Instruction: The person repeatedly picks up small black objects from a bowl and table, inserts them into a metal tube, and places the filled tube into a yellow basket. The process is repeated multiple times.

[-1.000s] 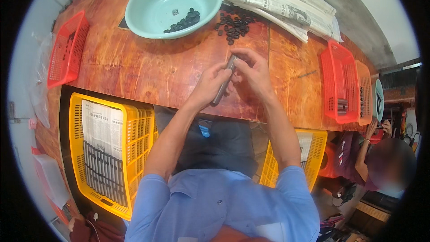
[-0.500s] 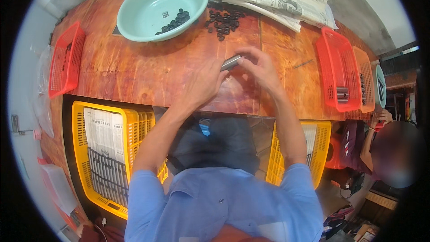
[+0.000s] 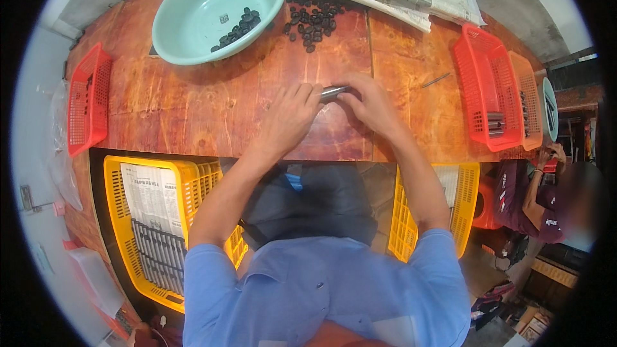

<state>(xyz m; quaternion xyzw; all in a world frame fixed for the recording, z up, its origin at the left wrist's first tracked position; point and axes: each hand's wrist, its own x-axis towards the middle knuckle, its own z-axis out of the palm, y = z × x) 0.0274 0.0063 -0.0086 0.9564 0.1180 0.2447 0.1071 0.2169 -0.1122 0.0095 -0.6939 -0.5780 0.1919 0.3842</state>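
Nearest, below the table edge at left, a yellow slatted plastic crate [image 3: 114,199] holds a row of slim grey rods crossed by dark bands [image 3: 157,257], with newsprint beside them; laid out so evenly, they look like a batch already dealt with, though that is a judgement. A second yellow plastic crate [image 3: 403,225] is partly hidden by the right forearm, so how full it is cannot be told.

Above the brown, glossy wooden table [image 3: 212,109], a short dark grey cylinder with a metallic sheen [image 3: 331,93] is held between both hands. The left hand [image 3: 290,115] has its fingers curled over one end, its palm side out of view; the right hand [image 3: 367,104] closes thumb and fingers on the other. This one piece appears to be midway through handling, not yet put down.

Farther right, a red perforated plastic basket [image 3: 472,90] holds several grey tubes [image 3: 495,124], possibly waiting. Farther off, many loose black rounded pieces [image 3: 313,20] lie on the table, with more inside a pale turquoise round basin [image 3: 186,26]; apparently plenty is left.
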